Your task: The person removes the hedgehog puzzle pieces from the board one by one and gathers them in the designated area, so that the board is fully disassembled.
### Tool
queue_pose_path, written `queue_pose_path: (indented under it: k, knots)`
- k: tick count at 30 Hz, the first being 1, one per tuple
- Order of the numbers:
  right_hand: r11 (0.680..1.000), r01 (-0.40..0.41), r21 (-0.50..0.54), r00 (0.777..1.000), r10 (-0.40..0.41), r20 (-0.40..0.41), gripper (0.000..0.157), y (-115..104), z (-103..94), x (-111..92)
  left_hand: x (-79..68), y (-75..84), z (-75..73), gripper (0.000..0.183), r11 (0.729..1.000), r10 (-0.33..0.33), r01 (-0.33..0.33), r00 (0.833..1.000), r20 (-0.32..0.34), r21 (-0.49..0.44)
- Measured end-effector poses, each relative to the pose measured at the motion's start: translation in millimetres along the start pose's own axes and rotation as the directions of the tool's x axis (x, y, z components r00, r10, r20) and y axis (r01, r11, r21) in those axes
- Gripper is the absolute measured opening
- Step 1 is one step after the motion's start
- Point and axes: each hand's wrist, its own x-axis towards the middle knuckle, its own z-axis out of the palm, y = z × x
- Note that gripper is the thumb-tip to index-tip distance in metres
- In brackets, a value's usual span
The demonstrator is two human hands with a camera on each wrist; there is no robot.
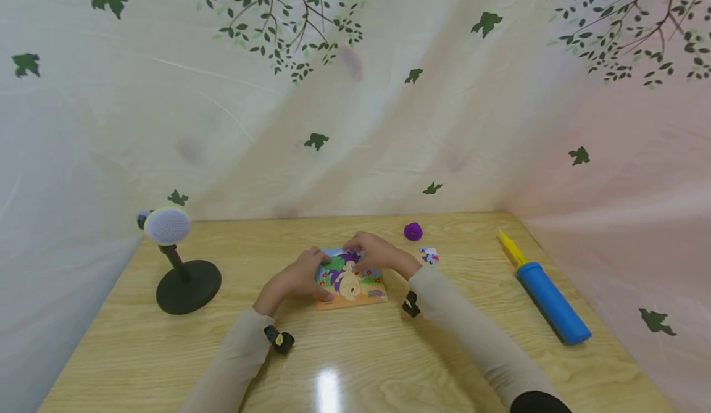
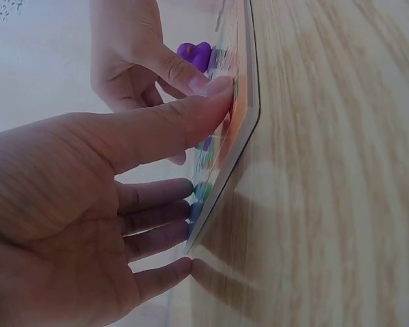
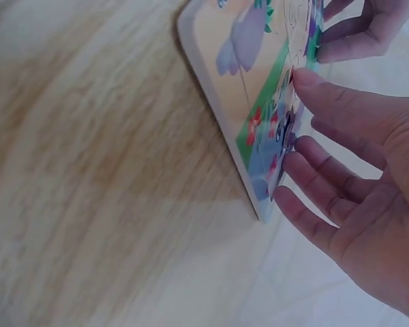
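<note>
Orange-green puzzle (image 1: pixel 351 287) between left grip (image 1: pixel 297 275) and right grip (image 1: pixel 379 252), touching both.

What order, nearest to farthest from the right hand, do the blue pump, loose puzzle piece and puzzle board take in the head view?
1. Puzzle board: under the right hand.
2. Loose puzzle piece: right of the board.
3. Blue pump: far right.

A person's left hand (image 1: pixel 300 275) and right hand (image 1: pixel 379 254) hide parts of a puzzle board (image 1: pixel 355 292), cropped in both wrist views. Right of the board, the picture on a loose piece (image 1: pixel 429 256) is too small to make out; below the board, the left sleeve (image 1: pixel 233 357) runs out of frame.
</note>
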Motion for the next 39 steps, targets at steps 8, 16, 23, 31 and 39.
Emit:
queue_pose_path:
  k: [8,16,23,31,39]
  knots:
    - [1.0,-0.024,-0.004,0.999,0.024,0.042,0.056,-1.2,-1.2,8.0,1.6,-2.5,0.3,0.075,1.0,-0.009,0.009,1.0,-0.007,0.01]
    - [0.999,-0.009,-0.04,0.997,0.012,0.073,0.057,-4.9,-1.7,10.3,3.0,-3.0,1.0,0.073,0.999,-0.016,0.016,1.0,-0.002,0.033]
    - [0.999,0.006,-0.047,0.998,-0.003,0.065,0.059,-4.1,-1.6,9.1,2.5,-1.6,1.3,0.073,0.999,-0.025,0.025,1.0,0.009,0.027]
    - [0.998,0.008,-0.065,0.999,-0.004,0.052,0.061,-3.4,-2.2,9.3,4.4,-2.4,1.0,0.072,0.999,-0.012,0.012,1.0,-0.002,0.034]
    - [1.0,-0.024,-0.02,1.0,0.024,0.016,0.061,1.0,2.4,2.9,5.0,-4.2,2.5,0.073,0.999,-0.01,0.01,1.0,0.0,0.043]
